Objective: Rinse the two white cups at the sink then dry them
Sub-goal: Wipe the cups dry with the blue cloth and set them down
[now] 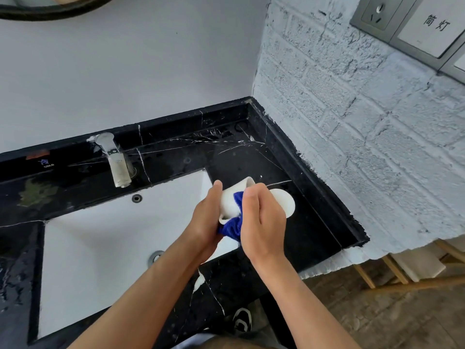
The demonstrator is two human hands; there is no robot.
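My left hand (206, 217) grips a white cup (230, 197) tilted on its side above the right edge of the sink. My right hand (264, 217) presses a blue cloth (232, 227) against the cup's side; part of the cloth hangs below the cup. A second white cup (285, 201) stands on the black counter just right of my hands, partly hidden behind my right hand.
The white sink basin (105, 248) is set in a black marble counter (314, 222), with a chrome faucet (115, 159) at the back. A white brick wall (352, 147) borders the counter on the right. Wooden chair legs (402, 273) stand beyond the counter's end.
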